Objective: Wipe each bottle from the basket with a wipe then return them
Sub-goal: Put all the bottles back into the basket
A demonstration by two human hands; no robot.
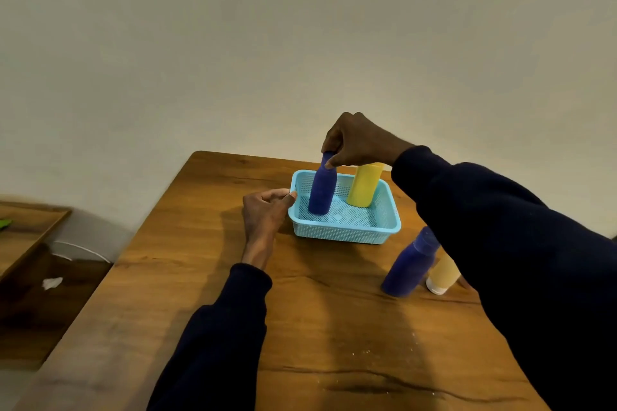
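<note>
my right hand (354, 140) pinches the blue bottle (322, 190) by its neck, standing in the basket (347, 233); my left hand (263, 210) grips the rim. lifting or returning, i guess; next, keep it vertical.

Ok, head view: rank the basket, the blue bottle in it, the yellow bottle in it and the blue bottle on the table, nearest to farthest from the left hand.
1. basket: left hand pinches its left rim.
2. blue bottle in the basket: left side, right hand grips its neck.
3. yellow bottle: basket's right side.
4. blue bottle on the table: outside, to the right.
</note>
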